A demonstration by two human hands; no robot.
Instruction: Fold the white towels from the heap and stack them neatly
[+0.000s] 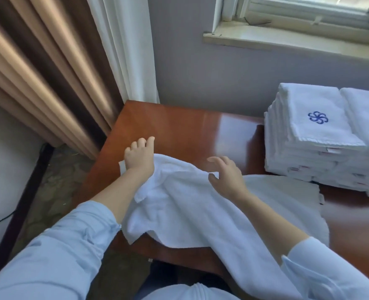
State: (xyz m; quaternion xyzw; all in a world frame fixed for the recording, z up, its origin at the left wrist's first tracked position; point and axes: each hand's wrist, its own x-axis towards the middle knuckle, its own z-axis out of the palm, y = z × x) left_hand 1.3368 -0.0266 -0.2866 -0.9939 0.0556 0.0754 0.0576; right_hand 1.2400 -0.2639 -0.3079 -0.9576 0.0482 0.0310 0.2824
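A crumpled white terry towel (185, 204) lies spread across the near left part of the glossy reddish-brown wooden counter (179, 126), its near end hanging over the front edge. The left hand (139, 156) lies flat with straight fingers on the towel's far left corner. The right hand (224, 176) is released, its fingers loosely spread over the towel's raised middle fold. A stack of folded white towels (305, 152) stands at the counter's right, with a blue pinwheel emblem (318, 117) on top.
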